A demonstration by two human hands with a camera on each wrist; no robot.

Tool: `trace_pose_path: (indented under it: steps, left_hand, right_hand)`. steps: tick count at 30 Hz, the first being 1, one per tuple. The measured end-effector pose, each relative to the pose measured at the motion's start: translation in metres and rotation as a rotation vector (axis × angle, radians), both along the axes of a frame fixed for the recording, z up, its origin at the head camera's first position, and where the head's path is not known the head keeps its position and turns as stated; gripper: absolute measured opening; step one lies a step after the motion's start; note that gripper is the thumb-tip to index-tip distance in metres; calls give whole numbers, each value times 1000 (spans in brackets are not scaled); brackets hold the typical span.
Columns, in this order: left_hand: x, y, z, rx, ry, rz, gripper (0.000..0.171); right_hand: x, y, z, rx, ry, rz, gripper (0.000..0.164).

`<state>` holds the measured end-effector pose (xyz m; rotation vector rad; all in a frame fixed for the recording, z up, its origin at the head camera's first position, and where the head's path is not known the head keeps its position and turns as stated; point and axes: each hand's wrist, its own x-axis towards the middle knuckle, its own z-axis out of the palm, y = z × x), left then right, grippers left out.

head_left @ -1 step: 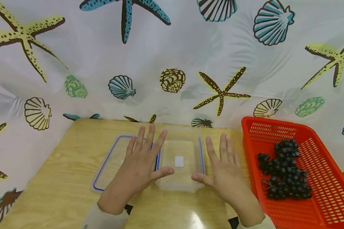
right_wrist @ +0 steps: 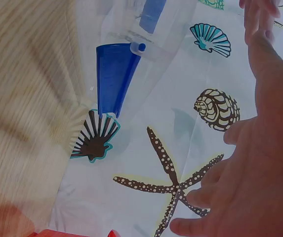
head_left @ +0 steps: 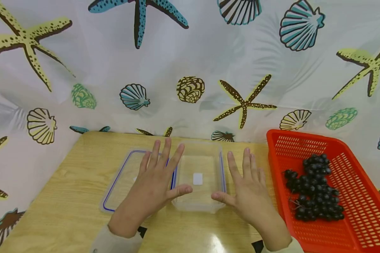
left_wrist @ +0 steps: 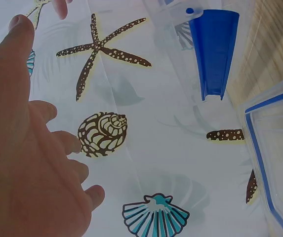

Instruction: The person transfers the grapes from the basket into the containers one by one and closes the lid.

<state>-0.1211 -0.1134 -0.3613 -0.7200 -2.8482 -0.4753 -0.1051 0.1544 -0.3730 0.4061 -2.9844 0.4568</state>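
My left hand (head_left: 155, 182) hovers with its fingers spread, palm down, above the inner edge of a clear lid (head_left: 121, 186) with a blue seal and beside a clear plastic container (head_left: 197, 206). On the container's other side my right hand (head_left: 248, 191) is held up, fingers likewise spread and thumb pointing inward. Neither hand holds anything. The container is uncovered, with a white square label on its base. Blue clips hang at its sides, one (left_wrist: 215, 54) in the left wrist view and another (right_wrist: 116, 74) in the right wrist view.
A red plastic basket (head_left: 274, 168) stands at the right of the wooden table (head_left: 66, 196), with bunches of dark grapes (head_left: 316, 189) inside. Behind the table hangs a white cloth (head_left: 164, 66) printed with shells and starfish.
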Motion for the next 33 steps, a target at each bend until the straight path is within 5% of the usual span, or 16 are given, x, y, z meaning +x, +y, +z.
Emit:
trace_pose_path:
  steps: [9, 20, 33]
  left_hand:
    - [-5, 3, 0, 23, 9, -21, 104]
    - [-3, 7, -19, 87, -60, -39, 105]
    - [-10, 14, -48, 128, -393, -11, 103]
  right_hand:
    - [-2, 2, 1, 15, 38, -31, 113]
    - [-3, -1, -3, 34, 31, -26, 113]
    - [-2, 4, 1, 33, 42, -68, 112]
